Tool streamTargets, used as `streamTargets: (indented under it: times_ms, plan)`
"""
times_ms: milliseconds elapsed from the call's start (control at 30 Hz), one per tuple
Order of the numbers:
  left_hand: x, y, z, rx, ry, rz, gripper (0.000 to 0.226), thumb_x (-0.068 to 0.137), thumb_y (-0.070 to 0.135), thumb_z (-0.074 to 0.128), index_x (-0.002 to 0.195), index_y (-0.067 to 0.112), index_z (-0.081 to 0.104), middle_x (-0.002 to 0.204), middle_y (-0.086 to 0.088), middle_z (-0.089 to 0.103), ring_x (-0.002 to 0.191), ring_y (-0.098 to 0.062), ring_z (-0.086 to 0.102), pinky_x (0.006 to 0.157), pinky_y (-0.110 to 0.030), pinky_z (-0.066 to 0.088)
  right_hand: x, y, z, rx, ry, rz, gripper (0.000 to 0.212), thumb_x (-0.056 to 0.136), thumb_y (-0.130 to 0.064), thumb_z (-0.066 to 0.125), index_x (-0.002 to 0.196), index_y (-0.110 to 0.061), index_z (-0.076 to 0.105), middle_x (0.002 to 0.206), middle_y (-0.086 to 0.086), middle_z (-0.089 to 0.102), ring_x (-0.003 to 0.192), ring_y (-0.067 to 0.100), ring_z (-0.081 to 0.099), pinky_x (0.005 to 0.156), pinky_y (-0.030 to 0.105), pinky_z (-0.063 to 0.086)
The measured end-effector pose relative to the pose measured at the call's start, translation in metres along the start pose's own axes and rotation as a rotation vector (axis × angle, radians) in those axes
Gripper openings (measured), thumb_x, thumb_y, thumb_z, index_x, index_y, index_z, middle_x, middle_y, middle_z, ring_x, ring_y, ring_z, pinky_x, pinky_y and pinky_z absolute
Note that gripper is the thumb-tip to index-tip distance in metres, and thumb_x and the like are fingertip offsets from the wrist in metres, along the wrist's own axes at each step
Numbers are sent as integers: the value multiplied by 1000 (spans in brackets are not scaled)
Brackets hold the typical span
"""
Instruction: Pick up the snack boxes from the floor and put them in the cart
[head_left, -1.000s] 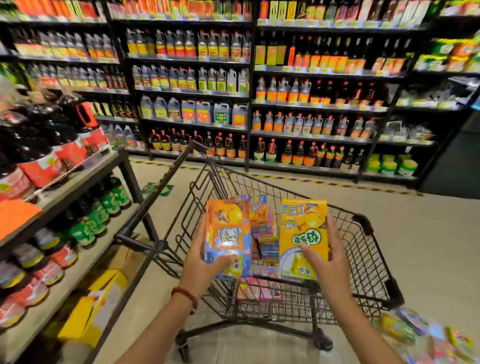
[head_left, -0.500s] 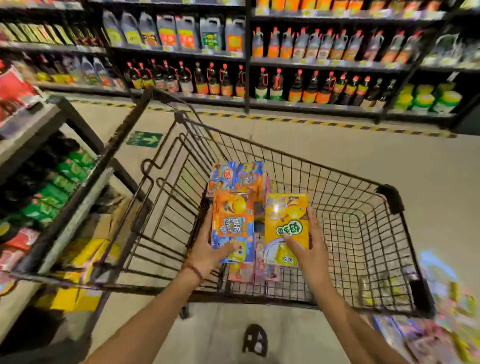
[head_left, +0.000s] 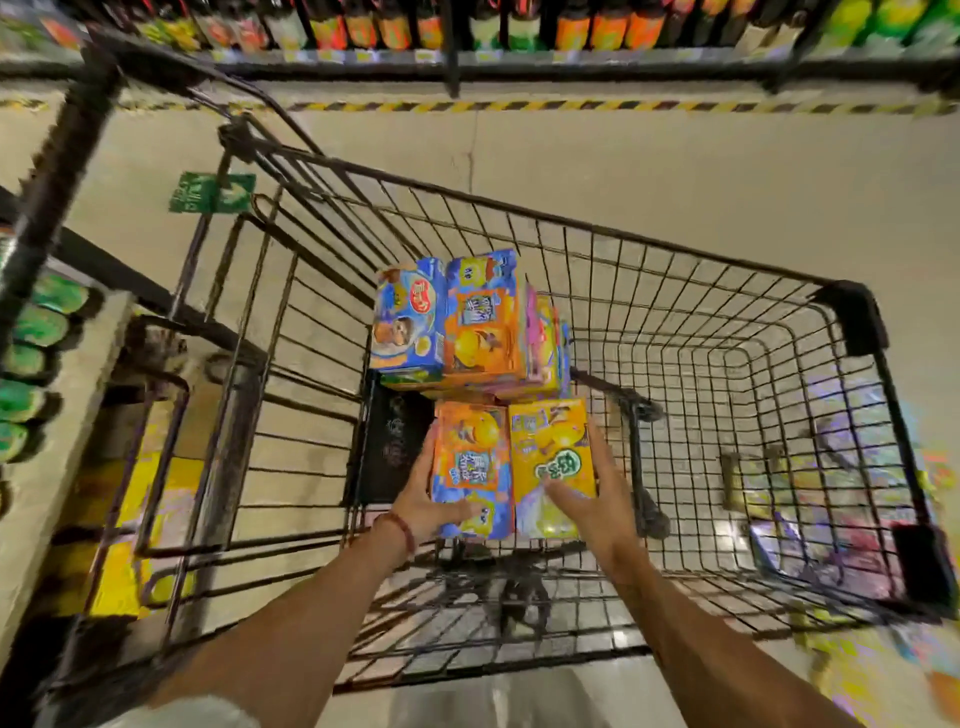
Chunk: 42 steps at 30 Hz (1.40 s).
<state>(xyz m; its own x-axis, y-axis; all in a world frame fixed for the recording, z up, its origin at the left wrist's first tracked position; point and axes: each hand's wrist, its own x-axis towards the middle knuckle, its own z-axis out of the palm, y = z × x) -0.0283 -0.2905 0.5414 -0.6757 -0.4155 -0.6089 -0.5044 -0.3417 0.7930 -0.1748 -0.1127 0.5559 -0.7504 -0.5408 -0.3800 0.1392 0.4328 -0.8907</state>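
While both hands (head_left: 519, 499) grip snack boxes (head_left: 511, 467), open cart (head_left: 727, 270) floor lies rightward.

Bare forearms, a reddish-brown beaded bracelet (head_left: 401, 526) on the left wrist, nothing worn on the right

hands (head_left: 597, 499) gripping boxes (head_left: 470, 467) — inside cart (head_left: 727, 322)
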Motion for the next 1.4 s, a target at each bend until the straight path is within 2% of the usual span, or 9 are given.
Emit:
streamTargets:
  times_ms: [133,267,433,533,633,833,1200,1300,1400]
  plan:
    - [28,-48,3,-25,-7,-80,122,38,43,95,134,43,19,143,-3,42,127,-23,47,102,-46,44,18,38,11,-79,-9,72,84,74,-8,81,144,-23,39,119,-21,58,96,-11,61,76,11,51]
    - [61,-82,0,-64,30,-132,117,35,46,95,129,50,25,147,-12,38,131,-33,43,101,-60,39,41,71,25,-87,-11,124,90,73,-12,83,141,-41,32,129,-26,46,112,-12,52,91,18,49]
    - [89,-105,6,-38,31,-150,125,33,51,93,136,28,28,143,-4,43,128,-19,48,99,-45,46,58,105,36,-94,22,181,83,73,1,79,141,-20,37,114,-18,53,95,-22,53,75,1,42]
    - [93,-123,5,-25,62,-173,133,30,46,95,141,21,26,149,-16,34,134,-37,37,102,-57,38,62,126,34,-121,-19,221,88,73,-8,82,143,-30,34,126,-1,58,105,-1,61,84,22,53]
    - [94,-134,3,27,60,-144,127,31,39,96,138,25,28,147,-23,35,130,-45,38,98,-62,38,61,130,38,-147,-33,236,94,68,-31,85,144,-37,29,125,-11,59,109,12,62,91,44,53]
    - [101,-119,9,56,78,-127,96,53,12,77,132,30,25,127,-4,52,113,-11,57,103,-50,42,58,125,40,-156,-10,273,89,74,-17,82,123,-70,29,118,-15,62,102,6,65,88,41,55]
    - [99,-121,12,243,126,-109,100,52,16,81,138,27,30,125,-19,54,114,-29,57,96,-38,48,59,113,52,-510,6,378,90,77,-44,72,147,-41,14,126,5,51,112,26,54,82,42,50]
    - [97,-111,14,465,115,-189,103,70,7,79,150,10,13,140,-19,39,126,-29,44,96,-19,31,57,105,47,-709,-7,415,86,81,-50,67,148,-36,14,129,10,43,116,30,49,83,44,50]
    - [83,-87,24,625,64,-314,99,81,13,71,151,14,0,144,-15,33,123,-26,46,90,-19,34,55,80,34,-843,-52,393,82,86,-55,58,150,-35,12,135,8,39,121,29,47,89,46,49]
